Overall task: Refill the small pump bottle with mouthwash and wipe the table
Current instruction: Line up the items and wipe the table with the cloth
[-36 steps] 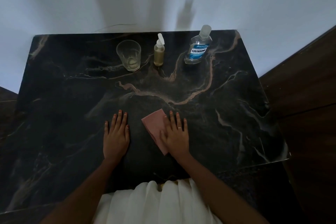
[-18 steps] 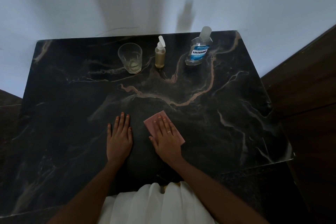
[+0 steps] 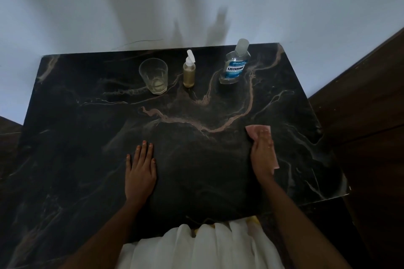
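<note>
Since half a second ago the right hand [image 3: 262, 155] has slid the pink cloth [image 3: 254, 130] away from the middle of the table [image 3: 87, 137] out toward its right side, well apart from the left hand [image 3: 141, 168], which has stayed where it was. That right hand lies on top of the cloth with its fingers stretched out and pressing down rather than curled round it; the fingertips are smeared by motion blur, and a ring shows on one finger. Pink cloth shows beyond the fingertips and along the outer edge of the hand. Over on the other side, the left hand rests flat on the dark marble-patterned top, palm down, fingers straight and close together, holding nothing. Along the far edge of the table three things stand upright in a row, apart from one another: a clear drinking glass [image 3: 154, 76] on the left, the small pump bottle [image 3: 189, 72] in the middle with yellowish-brown contents and a white pump head, and the mouthwash bottle [image 3: 235, 65] on the right with its blue label and cap on. A pale wall [image 3: 109, 6] rises behind the table, and white fabric [image 3: 196, 247] shows at the near edge between the forearms.
</note>
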Action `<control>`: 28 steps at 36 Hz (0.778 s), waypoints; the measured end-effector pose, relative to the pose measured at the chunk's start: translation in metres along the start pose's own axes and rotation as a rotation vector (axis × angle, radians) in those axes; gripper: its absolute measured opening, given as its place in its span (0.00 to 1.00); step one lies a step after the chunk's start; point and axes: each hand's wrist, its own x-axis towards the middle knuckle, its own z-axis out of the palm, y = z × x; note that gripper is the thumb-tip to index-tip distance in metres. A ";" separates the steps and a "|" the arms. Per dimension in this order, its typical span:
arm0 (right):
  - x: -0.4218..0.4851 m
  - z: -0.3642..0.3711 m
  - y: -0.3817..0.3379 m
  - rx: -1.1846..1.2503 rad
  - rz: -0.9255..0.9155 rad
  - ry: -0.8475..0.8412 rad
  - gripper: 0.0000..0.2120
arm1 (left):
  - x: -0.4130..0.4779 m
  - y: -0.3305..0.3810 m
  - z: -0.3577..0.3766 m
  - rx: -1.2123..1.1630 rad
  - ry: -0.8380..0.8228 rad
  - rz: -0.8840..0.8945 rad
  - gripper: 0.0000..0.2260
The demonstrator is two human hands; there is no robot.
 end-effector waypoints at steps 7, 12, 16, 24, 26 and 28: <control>0.001 0.013 -0.004 -0.305 0.043 -0.070 0.24 | 0.001 -0.001 0.002 0.021 -0.014 -0.013 0.25; 0.003 0.018 -0.033 -0.185 -0.201 -0.080 0.19 | 0.001 0.000 0.003 0.045 0.000 -0.015 0.26; -0.018 0.046 -0.093 -0.111 -0.355 -0.177 0.19 | 0.002 0.000 0.002 0.035 0.002 -0.014 0.26; -0.074 0.103 -0.165 -0.262 -0.715 -0.440 0.23 | 0.001 0.001 0.001 0.049 0.003 -0.010 0.27; -0.075 0.107 -0.164 -0.269 -0.755 -0.428 0.23 | 0.001 -0.001 0.001 0.051 -0.003 0.002 0.27; -0.070 0.106 -0.160 -0.287 -0.787 -0.416 0.23 | 0.002 -0.001 0.002 0.043 -0.003 -0.001 0.27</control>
